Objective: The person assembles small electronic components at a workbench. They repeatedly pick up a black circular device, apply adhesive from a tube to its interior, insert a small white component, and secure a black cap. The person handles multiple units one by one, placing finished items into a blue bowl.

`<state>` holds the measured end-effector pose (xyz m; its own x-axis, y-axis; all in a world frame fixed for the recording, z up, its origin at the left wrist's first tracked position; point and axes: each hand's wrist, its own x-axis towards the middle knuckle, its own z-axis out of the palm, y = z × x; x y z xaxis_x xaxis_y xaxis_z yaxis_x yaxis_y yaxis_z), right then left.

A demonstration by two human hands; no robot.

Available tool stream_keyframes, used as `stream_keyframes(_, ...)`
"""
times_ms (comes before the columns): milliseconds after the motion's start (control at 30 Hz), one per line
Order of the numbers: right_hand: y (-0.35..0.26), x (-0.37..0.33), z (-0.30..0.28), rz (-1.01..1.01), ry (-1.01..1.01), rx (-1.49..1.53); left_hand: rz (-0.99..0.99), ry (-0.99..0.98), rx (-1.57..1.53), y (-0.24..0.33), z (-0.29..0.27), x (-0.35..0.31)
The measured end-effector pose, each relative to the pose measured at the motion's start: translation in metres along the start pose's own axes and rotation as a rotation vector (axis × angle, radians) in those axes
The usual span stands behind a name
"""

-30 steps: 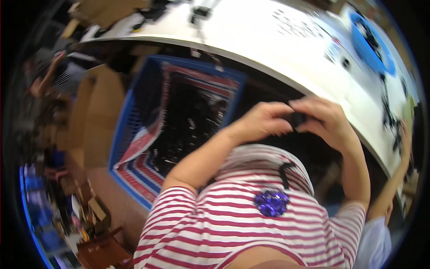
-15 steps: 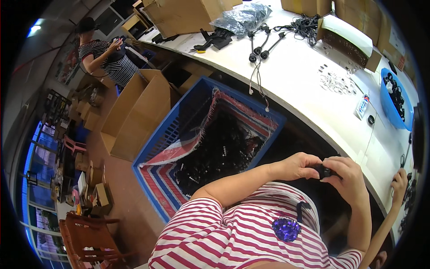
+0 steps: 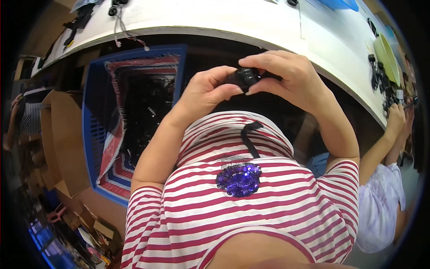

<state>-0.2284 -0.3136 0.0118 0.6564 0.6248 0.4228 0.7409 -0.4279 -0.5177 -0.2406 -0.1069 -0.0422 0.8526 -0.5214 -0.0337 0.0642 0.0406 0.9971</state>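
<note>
We see the left hand point(image 3: 208, 87) and right hand point(image 3: 289, 76) each pinching a small black part point(image 3: 247, 77) from its own side, the grip narrow, presumably so each steadies one end. The part sits on the near side of the desk point(image 3: 201, 20). To its left, a blue basket point(image 3: 139, 53) holds a striped liner point(image 3: 118, 177), perhaps stopping small pieces slipping through; its dark contents point(image 3: 145, 112) look like jumbled black pieces, though we can't be sure.
</note>
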Motion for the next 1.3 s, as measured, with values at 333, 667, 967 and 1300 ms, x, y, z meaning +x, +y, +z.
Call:
stream_keyframes(333,-0.003,-0.005,0.000,0.064,0.011,-0.168,0.039,-0.022,-0.020,-0.006,0.004,0.003)
stream_keyframes(667,0.004,-0.007,0.008,0.053,-0.021,-0.036,-0.011,-0.083,-0.062,-0.007,-0.001,0.003)
stream_keyframes(967,0.000,-0.007,0.007,0.119,-0.016,-0.062,-0.042,-0.074,0.030,-0.003,0.002,0.002)
stream_keyframes(1300,-0.004,-0.003,0.010,0.072,0.050,-0.093,-0.050,-0.071,0.032,-0.003,0.002,0.004)
